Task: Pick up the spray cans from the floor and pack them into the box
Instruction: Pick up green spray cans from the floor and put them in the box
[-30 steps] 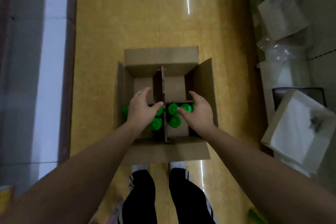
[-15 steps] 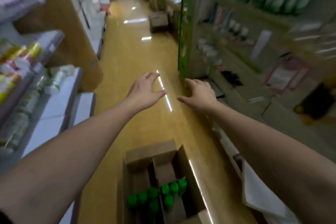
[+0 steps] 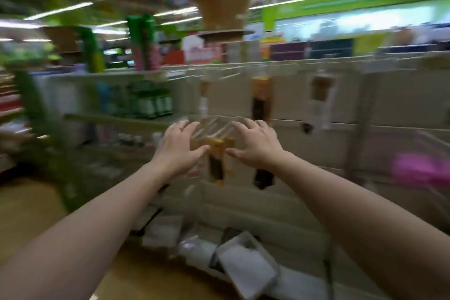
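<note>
Two hands empty: left hand [image 3: 179, 151] and right hand [image 3: 255, 145] spread, fingers relaxed, grasping nothing | spray cans and box out of view, none near either hand | judged: hands free, likely for next can

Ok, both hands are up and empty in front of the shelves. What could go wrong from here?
1. The picture is blurred and shows neither box nor cans, so any reach now would be blind.
2. The left hand and right hand are spread and empty, close to a hanging packet; they might knock it off its hook.
3. White packets lie on the floor by the rack; a step there could slip or crush them.
</note>
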Motion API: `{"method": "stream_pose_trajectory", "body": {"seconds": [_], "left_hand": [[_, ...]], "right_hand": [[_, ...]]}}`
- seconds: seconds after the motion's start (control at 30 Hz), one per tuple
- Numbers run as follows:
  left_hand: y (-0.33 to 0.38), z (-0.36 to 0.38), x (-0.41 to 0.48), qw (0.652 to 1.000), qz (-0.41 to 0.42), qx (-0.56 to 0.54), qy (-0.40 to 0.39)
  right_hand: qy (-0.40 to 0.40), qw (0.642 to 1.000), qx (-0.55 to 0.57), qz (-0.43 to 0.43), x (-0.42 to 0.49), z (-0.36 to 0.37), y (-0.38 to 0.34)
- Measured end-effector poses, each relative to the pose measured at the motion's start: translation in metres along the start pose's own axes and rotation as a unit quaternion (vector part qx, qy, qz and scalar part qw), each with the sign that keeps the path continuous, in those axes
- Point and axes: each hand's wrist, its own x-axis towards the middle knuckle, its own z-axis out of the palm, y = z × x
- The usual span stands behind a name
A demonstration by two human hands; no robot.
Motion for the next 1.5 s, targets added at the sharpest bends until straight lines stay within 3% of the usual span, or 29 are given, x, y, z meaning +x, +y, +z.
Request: {"method": "stream_pose_trajectory", "body": {"seconds": [0.13, 0.33, 0.57, 0.73, 0.93, 1.17, 1.37, 1.5], "left_hand": [[0.144, 0.047, 0.016, 0.989, 0.133, -0.050, -0.045], [0.380, 0.104, -0.006, 0.939, 0.304, -0.128, -0.095], [0.674, 0.163, -0.091, 0.832, 0.478, -0.236, -0.153], [0.838, 0.202, -0.172, 0.755, 0.557, -0.284, -0.198], [0.938, 0.238, -0.220, 0.718, 0.569, -0.304, -0.262], [1.044, 0.300, -0.218, 0.671, 0.594, -0.334, -0.294], [1.121, 0.352, -0.206, 0.652, 0.607, -0.322, -0.321], [1.170, 0.387, -0.194, 0.653, 0.599, -0.320, -0.334]], "right_hand": [[0.018, 0.988, -0.068, 0.135, -0.084, -0.063, 0.116], [0.044, 0.938, -0.121, 0.323, -0.258, -0.152, 0.269], [0.052, 0.822, -0.188, 0.535, -0.512, -0.265, 0.408], [0.060, 0.730, -0.211, 0.647, -0.653, -0.324, 0.478], [0.047, 0.702, -0.194, 0.684, -0.712, -0.342, 0.530], [0.058, 0.661, -0.193, 0.722, -0.729, -0.350, 0.606], [0.060, 0.614, -0.175, 0.768, -0.738, -0.358, 0.685], [0.051, 0.608, -0.160, 0.776, -0.745, -0.348, 0.745]]}}
